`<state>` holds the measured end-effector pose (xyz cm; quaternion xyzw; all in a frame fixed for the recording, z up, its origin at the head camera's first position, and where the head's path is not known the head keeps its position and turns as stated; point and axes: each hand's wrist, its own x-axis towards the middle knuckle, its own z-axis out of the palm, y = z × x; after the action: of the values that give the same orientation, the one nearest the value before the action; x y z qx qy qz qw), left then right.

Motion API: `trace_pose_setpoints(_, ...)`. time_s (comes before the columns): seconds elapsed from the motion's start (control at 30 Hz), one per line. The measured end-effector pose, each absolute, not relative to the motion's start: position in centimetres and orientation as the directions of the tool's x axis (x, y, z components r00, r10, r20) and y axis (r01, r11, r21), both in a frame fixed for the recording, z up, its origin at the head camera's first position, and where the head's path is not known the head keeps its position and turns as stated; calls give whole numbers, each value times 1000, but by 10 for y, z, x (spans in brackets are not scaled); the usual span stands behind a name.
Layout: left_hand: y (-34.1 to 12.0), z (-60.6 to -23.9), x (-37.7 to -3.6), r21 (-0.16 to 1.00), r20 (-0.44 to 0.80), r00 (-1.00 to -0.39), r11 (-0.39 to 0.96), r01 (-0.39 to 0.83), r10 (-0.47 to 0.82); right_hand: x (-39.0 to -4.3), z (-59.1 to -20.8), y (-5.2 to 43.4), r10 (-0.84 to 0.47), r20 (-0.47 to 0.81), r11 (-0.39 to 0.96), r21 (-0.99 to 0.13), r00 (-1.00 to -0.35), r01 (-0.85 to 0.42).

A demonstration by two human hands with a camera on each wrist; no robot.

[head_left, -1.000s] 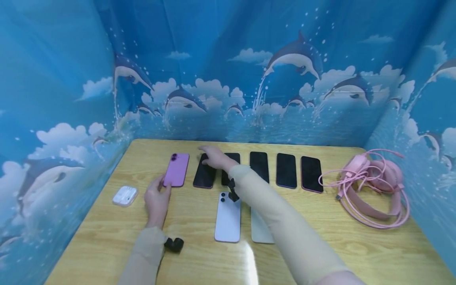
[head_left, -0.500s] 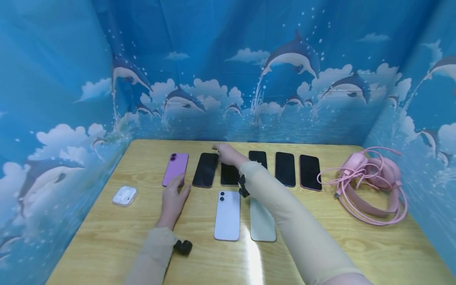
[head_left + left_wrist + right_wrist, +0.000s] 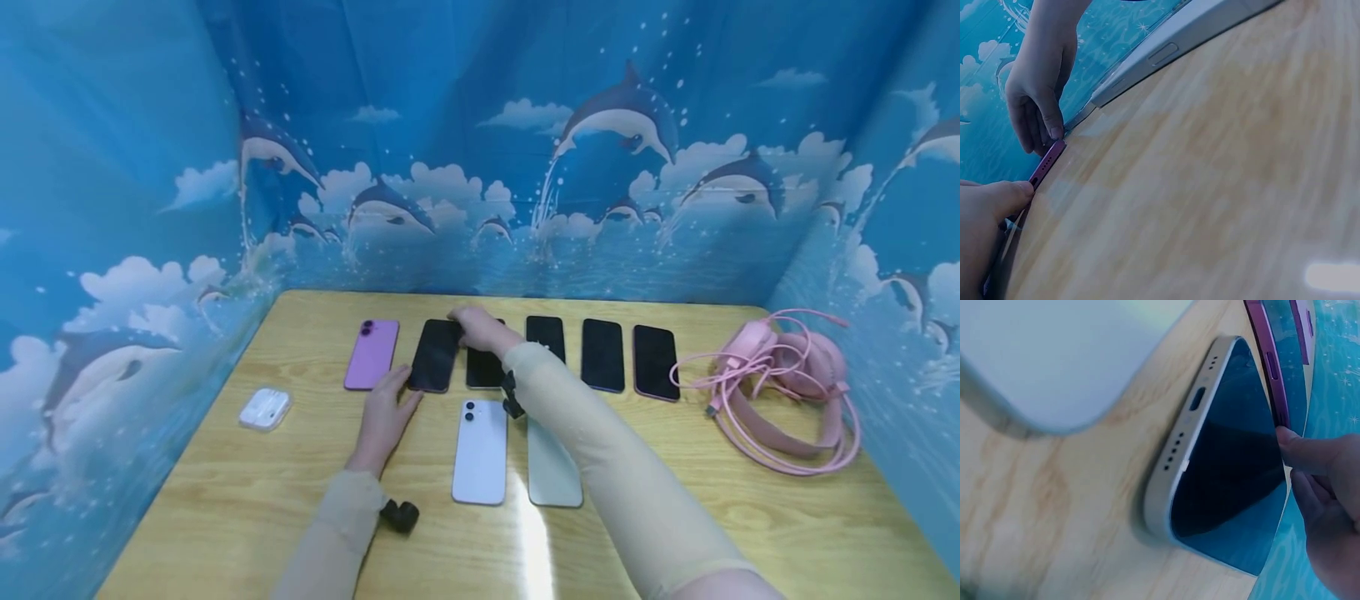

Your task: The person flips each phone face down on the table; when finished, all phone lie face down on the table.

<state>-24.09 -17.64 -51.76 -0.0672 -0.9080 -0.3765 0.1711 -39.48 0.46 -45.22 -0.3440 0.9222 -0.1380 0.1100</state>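
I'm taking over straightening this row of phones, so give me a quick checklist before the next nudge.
1. Left hand at near end of the second phone: ok.
2. Right hand at its far end: ok.
3. Phone flat on the table: ok.
4. Gap to the purple phone: ok.
5. Gap to the third phone: cannot tell, hand covers it.
6. Sleeve clear of the pale phones in front: cannot tell.

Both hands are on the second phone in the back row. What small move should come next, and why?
Probably nudge it straight. The left hand touches the near end of the dark phone and the right hand its far corner. It lies a little tilted beside the purple phone, so a slight turn would line it up with the row.
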Motion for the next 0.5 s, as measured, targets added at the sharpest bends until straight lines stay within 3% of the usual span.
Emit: trace_pose_setpoints(0.5,-177,-517,-241,669,371,-929,690,277,13,-395,-454,3,-644,-152,741,-364,-749,-564)
